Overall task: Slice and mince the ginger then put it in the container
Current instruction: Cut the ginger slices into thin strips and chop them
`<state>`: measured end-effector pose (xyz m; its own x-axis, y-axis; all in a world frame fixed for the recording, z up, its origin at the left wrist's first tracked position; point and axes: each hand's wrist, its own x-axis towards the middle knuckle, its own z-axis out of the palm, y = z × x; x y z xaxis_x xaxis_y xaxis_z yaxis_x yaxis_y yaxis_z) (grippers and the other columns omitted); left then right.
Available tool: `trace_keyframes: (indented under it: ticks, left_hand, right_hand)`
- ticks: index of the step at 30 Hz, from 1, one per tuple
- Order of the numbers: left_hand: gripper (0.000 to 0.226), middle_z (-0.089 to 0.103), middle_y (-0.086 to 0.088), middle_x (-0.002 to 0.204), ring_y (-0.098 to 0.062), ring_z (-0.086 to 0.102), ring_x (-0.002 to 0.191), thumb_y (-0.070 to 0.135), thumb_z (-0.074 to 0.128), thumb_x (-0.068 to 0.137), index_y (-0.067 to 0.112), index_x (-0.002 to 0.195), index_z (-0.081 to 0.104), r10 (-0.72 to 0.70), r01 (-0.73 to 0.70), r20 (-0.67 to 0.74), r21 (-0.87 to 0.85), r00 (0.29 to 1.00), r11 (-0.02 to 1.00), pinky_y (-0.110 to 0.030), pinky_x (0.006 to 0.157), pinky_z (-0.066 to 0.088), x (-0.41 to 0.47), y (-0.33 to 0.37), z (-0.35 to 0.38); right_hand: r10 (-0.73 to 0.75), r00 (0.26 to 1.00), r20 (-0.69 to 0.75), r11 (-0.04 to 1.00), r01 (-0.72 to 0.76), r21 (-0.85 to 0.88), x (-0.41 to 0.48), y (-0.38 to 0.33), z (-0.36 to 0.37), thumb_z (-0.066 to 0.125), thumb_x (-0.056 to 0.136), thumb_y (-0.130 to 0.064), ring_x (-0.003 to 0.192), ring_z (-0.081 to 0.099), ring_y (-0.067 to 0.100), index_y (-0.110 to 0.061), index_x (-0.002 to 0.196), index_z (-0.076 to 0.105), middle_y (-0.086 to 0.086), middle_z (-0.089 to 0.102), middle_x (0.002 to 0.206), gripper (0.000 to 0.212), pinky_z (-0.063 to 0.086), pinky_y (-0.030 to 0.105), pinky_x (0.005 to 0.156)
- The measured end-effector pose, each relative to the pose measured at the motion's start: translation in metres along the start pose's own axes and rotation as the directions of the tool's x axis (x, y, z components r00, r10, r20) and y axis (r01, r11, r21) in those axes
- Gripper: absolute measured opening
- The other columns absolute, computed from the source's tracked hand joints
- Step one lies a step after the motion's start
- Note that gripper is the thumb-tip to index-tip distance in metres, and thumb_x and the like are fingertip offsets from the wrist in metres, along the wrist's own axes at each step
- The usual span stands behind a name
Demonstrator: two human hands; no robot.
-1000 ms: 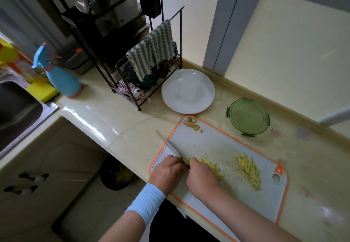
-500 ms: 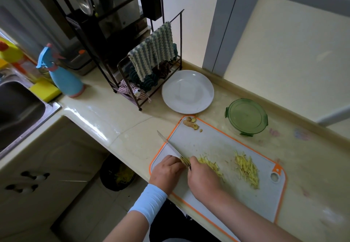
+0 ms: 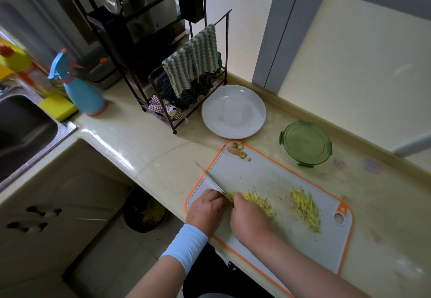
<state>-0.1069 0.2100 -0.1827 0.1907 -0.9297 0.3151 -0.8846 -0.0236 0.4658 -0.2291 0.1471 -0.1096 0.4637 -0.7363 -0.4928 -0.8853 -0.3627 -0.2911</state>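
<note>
A white cutting board [image 3: 261,176] with an orange rim lies on the counter. My left hand [image 3: 206,209] grips the handle of a knife [image 3: 208,177], whose blade points away to the upper left. My right hand [image 3: 248,216] holds down a bunch of ginger strips [image 3: 258,201] right beside the blade. A second pile of ginger strips [image 3: 304,208] lies further right on the board. Ginger offcuts [image 3: 236,150] sit at the board's far corner. A round green container [image 3: 305,143] stands behind the board.
A white plate [image 3: 233,111] sits behind the board, next to a dark rack [image 3: 186,92] hung with cloths. A blue spray bottle [image 3: 79,87], a yellow sponge [image 3: 58,106] and the sink [image 3: 21,132] are at the left. A bin [image 3: 144,213] stands on the floor below.
Both hands stay at the near left of the board; the knife blade shifts only slightly along the ginger bunch under my right hand.
</note>
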Motion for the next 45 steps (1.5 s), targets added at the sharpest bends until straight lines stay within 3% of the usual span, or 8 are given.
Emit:
trace_keyframes:
  ticks: [8,16,20,23,29,34,38,45]
  left_hand:
    - [0.021,0.065,0.008,0.08,-0.008,0.053,0.08,0.024,0.057,0.087,0.023,0.076,0.075,0.023,-0.024,-0.042,-0.01,0.999,1.0,-0.02,0.054,0.046,-0.001,-0.004,0.002]
    - [0.02,0.062,0.01,0.081,-0.008,0.052,0.078,0.026,0.056,0.086,0.026,0.075,0.073,-0.023,0.022,-0.008,-0.017,1.0,1.0,-0.019,0.057,0.044,-0.002,0.0,0.001]
    - [0.02,0.063,0.01,0.08,-0.008,0.053,0.08,0.027,0.055,0.085,0.024,0.074,0.072,-0.029,0.029,-0.004,-0.02,1.0,0.999,-0.021,0.054,0.048,0.0,-0.004,0.004]
    - [0.02,0.063,0.01,0.08,-0.007,0.053,0.081,0.029,0.056,0.086,0.025,0.074,0.072,-0.02,0.02,-0.001,-0.02,1.0,1.0,-0.021,0.053,0.047,-0.001,-0.003,0.003]
    - [0.022,0.064,0.01,0.083,-0.008,0.054,0.082,0.029,0.054,0.088,0.026,0.078,0.074,0.02,-0.019,0.028,-0.008,0.999,1.0,-0.02,0.055,0.047,0.0,-0.002,-0.002]
    - [0.021,0.065,0.009,0.084,-0.009,0.053,0.084,0.025,0.054,0.087,0.024,0.079,0.074,0.041,-0.041,0.051,0.002,0.998,0.999,-0.022,0.052,0.05,-0.002,-0.007,-0.001]
    - [0.023,0.065,0.007,0.082,-0.009,0.051,0.083,0.024,0.053,0.086,0.022,0.078,0.074,0.044,-0.044,0.02,0.003,0.999,0.999,-0.022,0.048,0.049,0.0,-0.007,-0.001]
    - [0.018,0.062,0.008,0.083,-0.01,0.052,0.082,0.023,0.056,0.086,0.024,0.079,0.072,0.051,-0.05,0.033,-0.01,0.998,0.999,-0.025,0.047,0.049,-0.002,-0.005,-0.001]
  right_hand:
    - [0.008,1.0,0.017,0.999,-0.009,0.045,-0.036,0.025,-0.001,0.039,0.096,-0.016,0.085,0.061,0.027,-0.022,0.094,0.036,0.001,0.054,0.084,0.007,0.036,0.033,0.058]
    - [0.009,1.0,0.021,1.0,-0.009,0.01,-0.005,-0.001,-0.006,0.041,0.094,-0.014,0.102,0.063,0.03,-0.018,0.112,0.043,0.009,0.063,0.109,0.019,0.048,0.036,0.073]
    - [0.01,1.0,0.028,1.0,-0.01,0.026,-0.03,0.023,-0.008,0.041,0.094,-0.013,0.083,0.061,0.025,-0.021,0.095,0.039,0.002,0.059,0.089,0.007,0.037,0.032,0.056]
    - [0.017,0.999,0.031,0.999,-0.019,0.051,-0.04,0.032,-0.003,0.04,0.094,-0.013,0.069,0.052,0.022,-0.02,0.095,0.04,-0.001,0.054,0.08,0.007,0.035,0.031,0.049]
    - [0.026,0.999,0.032,0.999,-0.027,0.04,-0.008,-0.001,-0.005,0.043,0.095,-0.014,0.102,0.063,0.029,-0.016,0.107,0.045,0.008,0.063,0.108,0.012,0.045,0.034,0.071]
    - [0.013,1.0,0.02,1.0,-0.013,-0.021,-0.014,0.0,-0.011,0.042,0.095,-0.013,0.099,0.064,0.028,-0.017,0.114,0.044,0.008,0.064,0.107,0.02,0.046,0.035,0.07]
    - [0.015,1.0,0.01,1.0,-0.015,0.011,-0.039,0.018,-0.008,0.039,0.095,-0.013,0.075,0.053,0.024,-0.021,0.095,0.035,0.005,0.06,0.092,0.009,0.035,0.033,0.056]
    - [0.043,0.999,0.014,0.999,-0.043,0.019,-0.006,-0.008,-0.007,0.04,0.096,-0.013,0.104,0.063,0.028,-0.015,0.114,0.045,0.008,0.063,0.111,0.019,0.045,0.033,0.072]
